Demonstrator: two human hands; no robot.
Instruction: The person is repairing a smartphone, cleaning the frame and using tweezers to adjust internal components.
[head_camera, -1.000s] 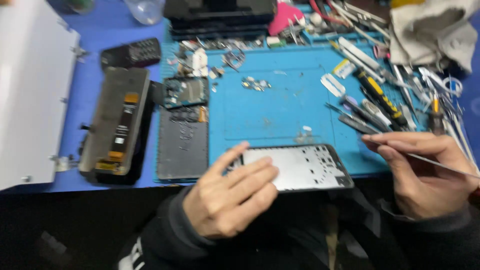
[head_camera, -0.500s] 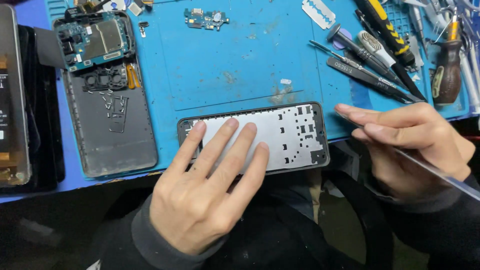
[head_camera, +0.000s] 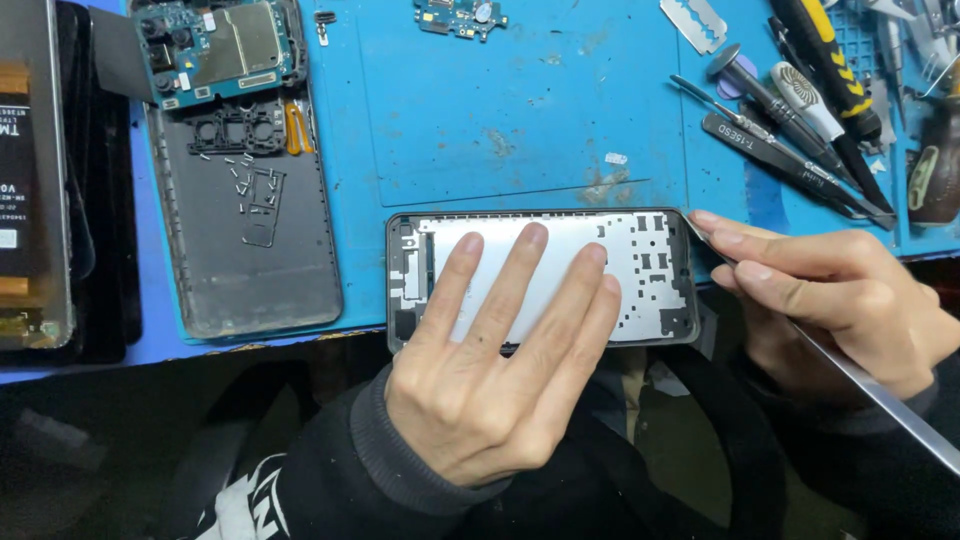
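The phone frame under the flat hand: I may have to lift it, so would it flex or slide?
The phone frame looks thin, so probably light and somewhat bendy. It overhangs the blue mat, so it might tip without the left hand.

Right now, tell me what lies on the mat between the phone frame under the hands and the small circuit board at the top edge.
Head view: between the phone frame and small circuit board lies bare blue mat.

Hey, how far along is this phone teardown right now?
Done: the back cover lies off to the side, with the circuit board resting on its top end.

In hand: the left hand presses flat on the phone frame, and the right hand puts a thin metal blade to the frame's right edge.

Left: the frame looks unseparated; no gap shows at that edge.
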